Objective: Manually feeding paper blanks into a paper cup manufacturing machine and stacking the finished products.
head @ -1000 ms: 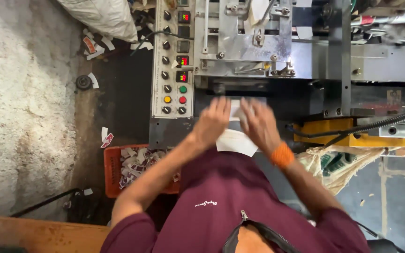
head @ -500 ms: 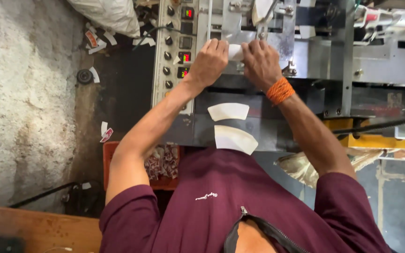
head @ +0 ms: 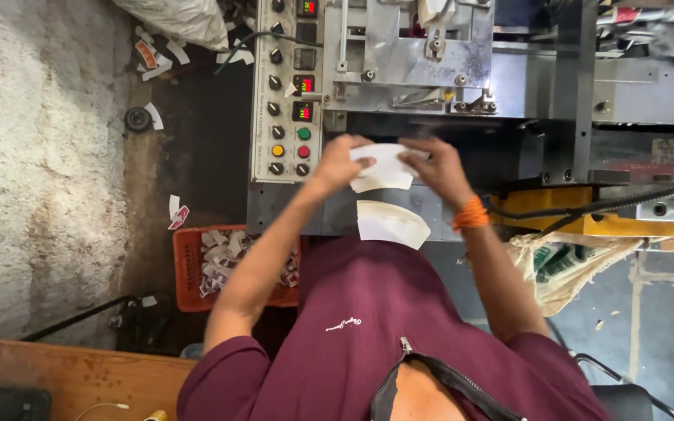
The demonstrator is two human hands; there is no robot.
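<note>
Between both hands, left hand (head: 337,162) and right hand (head: 440,165) pinch opposite edges of a white pouch (head: 384,165), keeping it spread flat; another pouch (head: 390,223) hangs just below, control panel (head: 284,101) left.

1. White pouch (head: 388,160): plain white, no pattern visible; held between the left hand (head: 338,164) and the right hand (head: 440,168).
2. Second pouch (head: 388,222) below: white to cream, plain.
3. Wristband (head: 471,214): bright orange.
4. Shirt (head: 368,312): maroon, with small white script on the chest and a dark zip.
5. Control panel (head: 286,93): pale grey face, black knobs, red-lit displays, and green, yellow and red buttons.
6. Machine housing (head: 415,62): bare silver metal.
7. Crate (head: 189,269): orange-red, holding white scraps with red marks.
8. Bracket (head: 587,222): yellow.
9. Wall (head: 33,156): mottled whitish grey.
10. Wooden plank (head: 79,378): light brown.
</note>
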